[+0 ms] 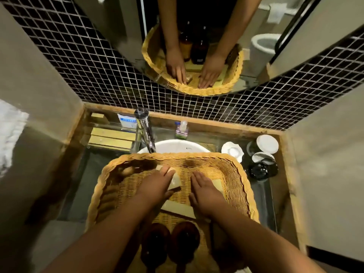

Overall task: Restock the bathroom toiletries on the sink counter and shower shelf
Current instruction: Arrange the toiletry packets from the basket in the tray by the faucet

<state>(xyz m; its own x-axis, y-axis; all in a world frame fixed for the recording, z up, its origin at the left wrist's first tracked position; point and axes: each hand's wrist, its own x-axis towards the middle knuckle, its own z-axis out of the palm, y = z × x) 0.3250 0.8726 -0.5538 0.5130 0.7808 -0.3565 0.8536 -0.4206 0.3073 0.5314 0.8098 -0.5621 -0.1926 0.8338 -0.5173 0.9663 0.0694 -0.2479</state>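
Note:
A wicker basket [239, 174] rests over the white sink basin [177, 146]. Both my hands are inside it. My left hand [157, 184] is closed around a small clear-wrapped packet [175, 183] near the basket's middle. My right hand [204, 191] lies flat, fingers together, on a pale yellow box [218, 184]. A long yellow box [177, 208] lies across the basket between my wrists. Two dark brown bottles [171, 241] stand at the basket's near end. A small tan object [127, 171] sits in the basket's far left corner.
On the left of the counter a clear tray holds yellow boxes [110, 137] and a blue-white packet [127, 120]. A chrome tap [145, 131] and a small soap bottle [182, 130] stand behind the basin. Cups and lids [262, 152] crowd the right. A mirror [197, 46] hangs above.

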